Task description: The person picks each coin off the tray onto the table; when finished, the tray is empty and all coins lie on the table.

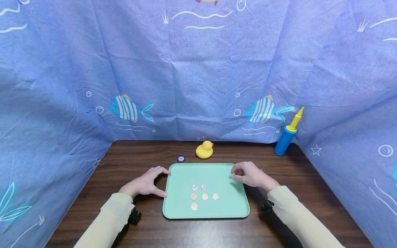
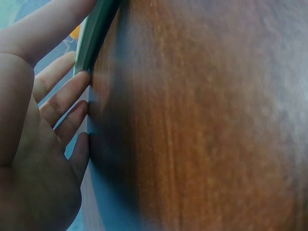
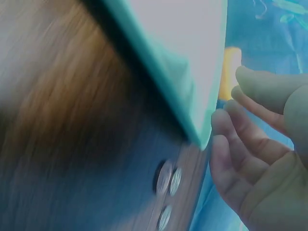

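Tray (image 1: 221,175) with six coins (image 1: 205,196) — easily disturbed

At the left, the tray's rim is touched by the left hand (image 1: 147,182), thumb and fingers spread wide, nothing gripped; by a sudden push, the flat coins could be slid out of their rows. In the tray, on the table (image 1: 149,236), coins are laid two, three and one. Over its right edge the right hand (image 1: 252,174) is held, fingers bent; whether anything is pinched cannot be told. Three loose coins (image 3: 164,177) are seen near the tray — by a low sleeve they might be scattered.
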### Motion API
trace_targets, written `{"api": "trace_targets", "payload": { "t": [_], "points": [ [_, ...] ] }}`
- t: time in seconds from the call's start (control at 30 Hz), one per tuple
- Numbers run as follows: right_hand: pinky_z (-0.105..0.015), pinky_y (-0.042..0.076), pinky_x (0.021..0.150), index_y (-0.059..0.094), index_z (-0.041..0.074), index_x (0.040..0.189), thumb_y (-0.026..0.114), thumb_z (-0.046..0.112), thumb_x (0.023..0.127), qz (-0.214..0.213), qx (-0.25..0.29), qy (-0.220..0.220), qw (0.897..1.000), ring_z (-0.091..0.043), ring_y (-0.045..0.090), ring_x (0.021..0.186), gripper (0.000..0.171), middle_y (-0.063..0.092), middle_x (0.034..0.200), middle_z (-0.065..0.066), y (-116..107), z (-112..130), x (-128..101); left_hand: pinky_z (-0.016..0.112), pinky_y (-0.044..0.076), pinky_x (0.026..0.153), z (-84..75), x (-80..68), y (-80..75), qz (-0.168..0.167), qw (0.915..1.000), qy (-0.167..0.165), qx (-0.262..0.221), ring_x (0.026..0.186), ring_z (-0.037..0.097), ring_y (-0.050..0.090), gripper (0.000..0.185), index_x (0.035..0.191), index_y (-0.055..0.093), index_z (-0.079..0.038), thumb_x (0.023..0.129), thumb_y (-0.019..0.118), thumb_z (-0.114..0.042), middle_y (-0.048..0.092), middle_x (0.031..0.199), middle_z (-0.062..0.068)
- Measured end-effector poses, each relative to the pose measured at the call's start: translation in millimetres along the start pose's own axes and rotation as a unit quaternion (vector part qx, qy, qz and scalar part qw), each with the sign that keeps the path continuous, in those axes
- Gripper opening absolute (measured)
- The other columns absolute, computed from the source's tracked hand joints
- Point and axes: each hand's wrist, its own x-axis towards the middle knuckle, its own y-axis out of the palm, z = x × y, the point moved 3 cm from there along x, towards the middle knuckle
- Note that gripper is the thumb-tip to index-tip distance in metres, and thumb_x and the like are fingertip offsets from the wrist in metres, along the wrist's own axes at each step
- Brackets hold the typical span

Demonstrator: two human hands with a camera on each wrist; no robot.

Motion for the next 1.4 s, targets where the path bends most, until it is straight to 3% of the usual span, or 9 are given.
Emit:
{"api": "trace_targets", "payload": {
  "t": [0.43, 0.73, 1.07, 1.4],
  "points": [
    [-0.032, 0.059, 0.077, 0.077, 0.006, 0.100, 0.081, 0.009, 0.092, 0.045, 0.013, -0.057, 0.997, -0.006, 0.068, 0.081, 0.009, 0.075, 0.093, 0.002, 27, 36, 24, 0.062, 0.034, 0.117, 0.0, -0.8, -0.5, 0.000, 1.0000, -0.004, -0.005, 0.147, 0.035, 0.036, 0.082, 0.144, 0.057, -0.019, 0.077, 0.093, -0.049, 0.050, 0.152, 0.007],
    [-0.032, 0.059, 0.080, 0.076, 0.006, 0.102, 0.083, 0.009, 0.090, 0.073, -0.014, -0.099, 0.992, -0.014, 0.070, 0.084, 0.014, 0.076, 0.095, -0.004, 43, 63, 41, 0.061, 0.034, 0.117, 2.3, -1.5, 0.8, 0.001, 1.0000, -0.006, -0.003, 0.147, 0.035, 0.037, 0.081, 0.144, 0.057, -0.020, 0.078, 0.092, -0.050, 0.050, 0.151, 0.006],
    [-0.030, 0.058, 0.084, 0.077, 0.008, 0.111, 0.083, 0.008, 0.091, 0.111, -0.009, -0.075, 0.991, -0.015, 0.072, 0.089, 0.021, 0.077, 0.106, -0.003, 60, 76, 57, 0.062, 0.033, 0.117, 2.5, -0.9, 1.4, 0.003, 1.0000, -0.004, -0.005, 0.147, 0.035, 0.036, 0.081, 0.144, 0.056, -0.019, 0.078, 0.092, -0.049, 0.049, 0.152, 0.007],
    [-0.027, 0.056, 0.082, 0.079, 0.012, 0.108, 0.083, 0.011, 0.091, 0.115, -0.005, -0.057, 0.992, -0.009, 0.067, 0.089, 0.018, 0.074, 0.101, 0.003, 73, 81, 63, 0.062, 0.033, 0.117, 2.8, -0.1, 1.5, 0.005, 1.0000, -0.003, -0.008, 0.147, 0.035, 0.036, 0.080, 0.145, 0.056, -0.020, 0.079, 0.092, -0.049, 0.049, 0.152, 0.007]
  ]
}}
